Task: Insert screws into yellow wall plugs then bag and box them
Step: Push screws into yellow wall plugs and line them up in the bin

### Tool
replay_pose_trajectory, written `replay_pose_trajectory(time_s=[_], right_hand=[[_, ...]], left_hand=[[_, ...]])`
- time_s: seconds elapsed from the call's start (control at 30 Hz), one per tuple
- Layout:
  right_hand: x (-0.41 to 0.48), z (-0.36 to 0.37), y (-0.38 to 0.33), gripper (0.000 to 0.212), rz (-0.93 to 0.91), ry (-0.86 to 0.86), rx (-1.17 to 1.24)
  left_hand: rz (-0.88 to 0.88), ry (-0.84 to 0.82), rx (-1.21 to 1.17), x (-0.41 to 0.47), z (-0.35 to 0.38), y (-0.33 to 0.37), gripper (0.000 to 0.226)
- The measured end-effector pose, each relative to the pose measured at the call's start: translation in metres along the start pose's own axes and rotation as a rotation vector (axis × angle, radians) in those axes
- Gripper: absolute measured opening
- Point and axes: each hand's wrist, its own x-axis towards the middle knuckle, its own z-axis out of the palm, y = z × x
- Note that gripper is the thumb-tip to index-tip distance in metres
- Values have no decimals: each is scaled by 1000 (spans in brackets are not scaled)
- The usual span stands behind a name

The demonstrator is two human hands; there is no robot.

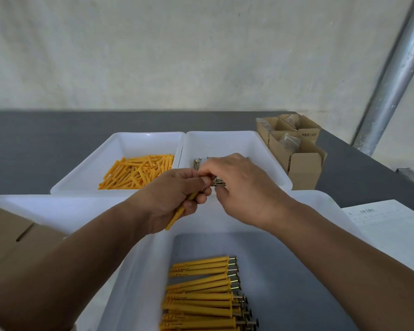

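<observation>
My left hand [170, 199] grips a yellow wall plug [177, 215] whose lower end sticks out below the palm. My right hand [239, 185] holds a small bunch of screws [219, 182] and its fingertips meet the left hand's fingers at the plug's top. Loose yellow plugs [139, 172] lie in the far left white tray [86, 173]. The far right white tray [261, 149] holds loose screws [196, 163], mostly hidden behind my hands. Plugs with screws in them [206, 297] lie in rows in the near tray [139, 271].
Open cardboard boxes [294, 144] with bagged parts stand at the back right. A brown cardboard box [12, 237] sits at the near left. A printed sheet [392, 225] lies at the right. A metal pole [392, 77] slants up at the right.
</observation>
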Motion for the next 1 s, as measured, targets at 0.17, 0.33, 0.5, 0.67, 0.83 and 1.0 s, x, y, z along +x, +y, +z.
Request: replay_pose_trajectory(time_s=[0.17,0.33,0.5,0.67,0.83,1.0], right_hand=[[2,-1,4,24,-9,-16,11],[1,-7,13,48,132,63,123],[3,-10,18,39,315,149,388],[6,-13,20,25,480,247,768],[9,-12,23,18,559,347,1059],[10,-11,23,14,552,348,1099]], left_hand=[[-53,-2,-83,1,-3,0,21],[-84,12,-216,3,-9,-1,29],[-84,-39,-164,3,-10,-3,28],[-80,-87,-128,3,-9,-5,28],[-82,-97,-91,3,-6,-7,27],[-75,-113,-60,2,-4,-7,24]])
